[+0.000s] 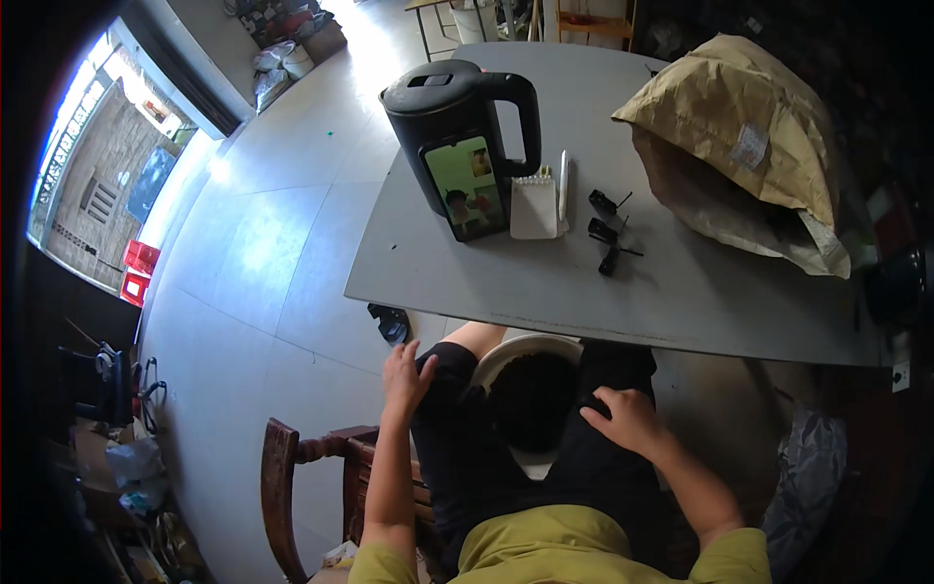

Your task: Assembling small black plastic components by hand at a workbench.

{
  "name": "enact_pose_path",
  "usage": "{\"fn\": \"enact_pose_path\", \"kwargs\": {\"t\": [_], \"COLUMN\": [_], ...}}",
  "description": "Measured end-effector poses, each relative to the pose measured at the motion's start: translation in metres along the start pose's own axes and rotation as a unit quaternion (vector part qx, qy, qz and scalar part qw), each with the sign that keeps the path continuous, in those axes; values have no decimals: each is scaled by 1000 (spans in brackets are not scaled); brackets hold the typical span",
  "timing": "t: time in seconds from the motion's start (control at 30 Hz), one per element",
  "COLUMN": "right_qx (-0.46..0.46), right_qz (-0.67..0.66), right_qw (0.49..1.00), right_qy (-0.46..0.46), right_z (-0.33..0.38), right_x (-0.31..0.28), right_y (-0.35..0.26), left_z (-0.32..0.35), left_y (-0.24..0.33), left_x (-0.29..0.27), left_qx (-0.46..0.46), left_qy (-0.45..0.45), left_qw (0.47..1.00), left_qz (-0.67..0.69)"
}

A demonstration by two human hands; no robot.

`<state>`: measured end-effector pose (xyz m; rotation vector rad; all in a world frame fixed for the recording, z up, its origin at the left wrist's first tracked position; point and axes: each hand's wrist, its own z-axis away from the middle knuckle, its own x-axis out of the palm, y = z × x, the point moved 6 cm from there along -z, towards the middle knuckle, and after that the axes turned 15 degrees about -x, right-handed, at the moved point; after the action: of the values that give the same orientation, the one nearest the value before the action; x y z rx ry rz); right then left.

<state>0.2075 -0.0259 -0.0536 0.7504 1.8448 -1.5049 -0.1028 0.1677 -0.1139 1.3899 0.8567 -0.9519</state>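
I sit at a grey table [545, 282] with both hands on my thighs. My left hand [406, 375] rests flat on my left knee, fingers apart, holding nothing. My right hand [626, 419] lies on my right thigh, fingers loosely curled, also empty. Between my legs sits a white bowl [516, 352] with dark contents. On the table stands a black electric kettle [452, 127], with a phone [468, 187] leaning against it, its screen lit. Beside it lie a small spiral notepad [534, 206] and a white pen [563, 183].
A few small black clips [608, 234] lie right of the notepad. A large brown paper sack [749, 136] fills the table's right side. A wooden chair [292, 467] is under me. A grey plastic bag [808, 467] sits on the floor at my right.
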Motion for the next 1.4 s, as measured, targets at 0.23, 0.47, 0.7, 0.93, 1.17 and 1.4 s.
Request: {"fn": "enact_pose_path", "kwargs": {"t": [0.23,0.47,0.7,0.93,1.17,1.4], "right_qx": [-2,-3,94,95,77,-20], "right_qz": [67,78,-336,-637,-662,-667], "right_qw": [995,995,937,759,721,686], "right_qy": [80,63,10,-93,-187,-290], "right_z": [27,25,18,7,20,32], "right_x": [25,26,39,40,37,29], "right_y": [21,14,2,-69,-90,-123], "left_z": [16,25,52,139,147,159], "left_y": [-5,-4,56,169,159,169], "left_x": [11,7,-24,-58,-59,-80], "left_qx": [-53,-67,87,191,154,256], "left_qy": [-5,18,118,-361,-409,-473], "left_qw": [997,995,989,831,805,733], "left_qz": [50,70,-34,376,401,416]}}
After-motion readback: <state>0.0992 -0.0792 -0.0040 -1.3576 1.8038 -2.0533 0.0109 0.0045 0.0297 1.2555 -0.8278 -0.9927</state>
